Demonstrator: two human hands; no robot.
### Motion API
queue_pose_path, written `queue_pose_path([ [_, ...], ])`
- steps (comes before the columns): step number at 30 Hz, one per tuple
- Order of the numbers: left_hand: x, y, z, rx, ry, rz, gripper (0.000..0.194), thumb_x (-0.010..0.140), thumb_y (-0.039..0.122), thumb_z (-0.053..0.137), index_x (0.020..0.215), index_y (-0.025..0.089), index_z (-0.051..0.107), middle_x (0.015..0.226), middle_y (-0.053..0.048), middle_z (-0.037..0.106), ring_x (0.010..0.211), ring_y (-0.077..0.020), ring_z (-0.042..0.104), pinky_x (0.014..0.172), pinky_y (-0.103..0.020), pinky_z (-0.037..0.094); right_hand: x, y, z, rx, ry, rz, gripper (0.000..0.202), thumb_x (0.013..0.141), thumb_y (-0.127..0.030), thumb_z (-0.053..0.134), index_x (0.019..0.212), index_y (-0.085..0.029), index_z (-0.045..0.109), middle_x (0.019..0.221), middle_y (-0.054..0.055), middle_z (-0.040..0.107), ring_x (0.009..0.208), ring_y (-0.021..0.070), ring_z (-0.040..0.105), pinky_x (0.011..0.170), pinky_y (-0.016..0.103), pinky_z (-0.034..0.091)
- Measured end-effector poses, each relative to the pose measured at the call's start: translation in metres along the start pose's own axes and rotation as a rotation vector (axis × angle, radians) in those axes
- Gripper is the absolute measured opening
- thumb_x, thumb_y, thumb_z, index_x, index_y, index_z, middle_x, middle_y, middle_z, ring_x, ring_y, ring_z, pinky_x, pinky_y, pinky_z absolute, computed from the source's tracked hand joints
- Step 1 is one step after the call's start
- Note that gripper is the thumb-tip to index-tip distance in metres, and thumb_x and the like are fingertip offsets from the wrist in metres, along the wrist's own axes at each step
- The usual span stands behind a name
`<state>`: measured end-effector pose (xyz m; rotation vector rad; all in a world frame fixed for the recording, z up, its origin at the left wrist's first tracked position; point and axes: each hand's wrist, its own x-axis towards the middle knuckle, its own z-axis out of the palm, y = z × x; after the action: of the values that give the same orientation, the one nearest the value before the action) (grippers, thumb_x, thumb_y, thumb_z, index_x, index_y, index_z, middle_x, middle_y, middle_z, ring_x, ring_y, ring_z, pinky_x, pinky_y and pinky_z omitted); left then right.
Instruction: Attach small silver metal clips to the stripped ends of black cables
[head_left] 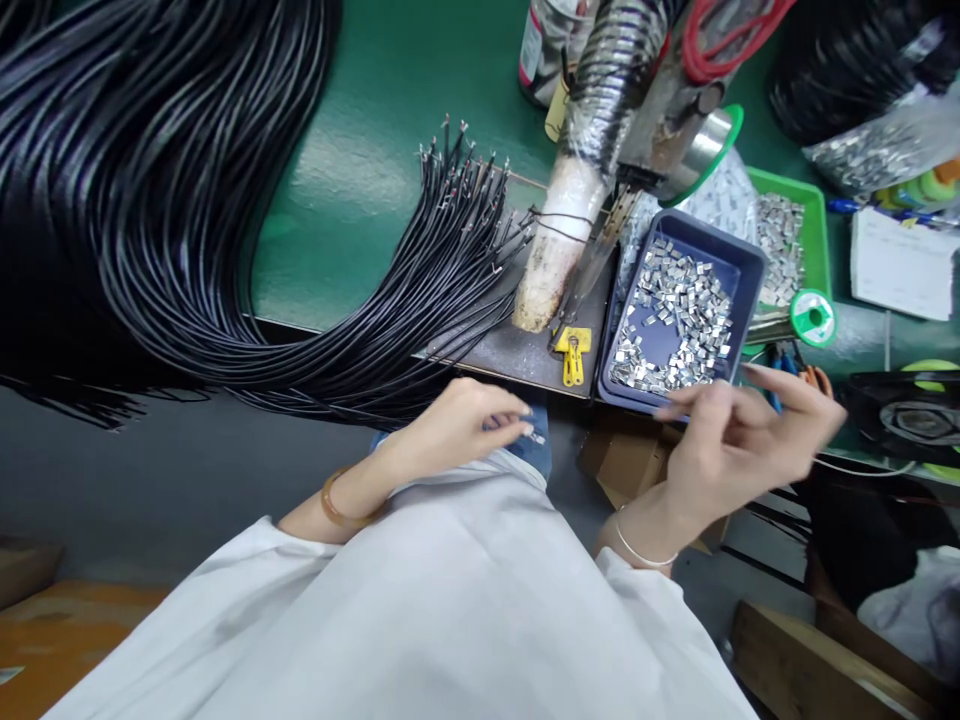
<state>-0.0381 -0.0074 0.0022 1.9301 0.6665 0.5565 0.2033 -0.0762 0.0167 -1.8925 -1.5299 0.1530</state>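
My left hand (484, 420) is closed in a pinch on a small metal connector (534, 435), which pokes out past the fingertips in front of my lap. At the near edge of a dark blue bin (739, 265), my right hand (739, 440) hovers with its fingers apart and slightly blurred; I see nothing in it. Many loose small silvery connectors (686, 300) lie in that bin. A thick bundle of black cables (375, 330) runs across the table edge to my left, its stripped ends (472, 180) fanned out toward the back.
A taped duct nozzle (551, 250) hangs over a brown board (517, 345), near a soldering iron stand and a yellow clip (573, 355). Behind the blue bin are a green tray (817, 230) of metal parts and solder spools (814, 317). Cardboard boxes (622, 460) stand below.
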Motion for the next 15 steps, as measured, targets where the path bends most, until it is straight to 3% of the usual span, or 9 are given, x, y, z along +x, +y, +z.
queue_pose_path([
  [2,0.004,-0.005,-0.003,0.180,0.276,-0.002,0.017,0.090,0.026,0.067,0.096,0.013,0.076,0.080,-0.006,0.073,0.069,-0.0156,0.066,0.069,-0.026,0.047,0.012,0.005,-0.003,-0.051,0.016,0.035,0.022,0.085,-0.045,0.065,0.088,-0.023,0.061,0.083,0.002,0.070,0.078,0.0177,0.068,0.075,0.034,0.055],
  [4,0.012,-0.012,-0.009,0.440,0.438,-0.033,0.021,0.092,0.026,0.064,0.104,0.012,0.075,0.090,-0.010,0.073,0.081,-0.0207,0.068,0.074,-0.030,0.047,0.024,0.011,-0.005,-0.108,0.070,0.083,0.019,0.085,-0.041,0.063,0.085,-0.022,0.061,0.078,0.000,0.067,0.073,0.0159,0.065,0.073,0.032,0.053],
  [7,0.029,-0.023,-0.017,0.657,0.456,-0.127,0.022,0.095,0.019,0.055,0.107,0.015,0.074,0.097,-0.010,0.071,0.085,-0.0223,0.068,0.073,-0.032,0.046,0.040,0.021,-0.003,-0.167,0.087,0.148,0.013,0.082,-0.033,0.064,0.078,-0.021,0.061,0.071,-0.002,0.064,0.064,0.0131,0.059,0.070,0.030,0.049],
  [10,0.039,-0.029,-0.022,0.692,0.482,-0.205,0.022,0.095,0.016,0.052,0.104,0.014,0.072,0.095,-0.010,0.070,0.085,-0.0235,0.067,0.074,-0.034,0.045,0.055,0.024,0.000,-0.174,-0.030,0.172,0.011,0.077,-0.027,0.066,0.071,-0.021,0.060,0.069,-0.003,0.064,0.063,0.0129,0.058,0.070,0.030,0.046],
  [15,0.034,-0.027,-0.023,0.747,0.422,-0.180,0.019,0.094,0.019,0.052,0.104,0.015,0.068,0.102,-0.013,0.068,0.097,-0.0282,0.065,0.083,-0.038,0.048,0.066,0.021,-0.005,-0.237,-0.170,0.195,0.010,0.072,-0.019,0.067,0.066,-0.022,0.059,0.067,-0.002,0.064,0.067,0.0157,0.061,0.074,0.033,0.044],
])
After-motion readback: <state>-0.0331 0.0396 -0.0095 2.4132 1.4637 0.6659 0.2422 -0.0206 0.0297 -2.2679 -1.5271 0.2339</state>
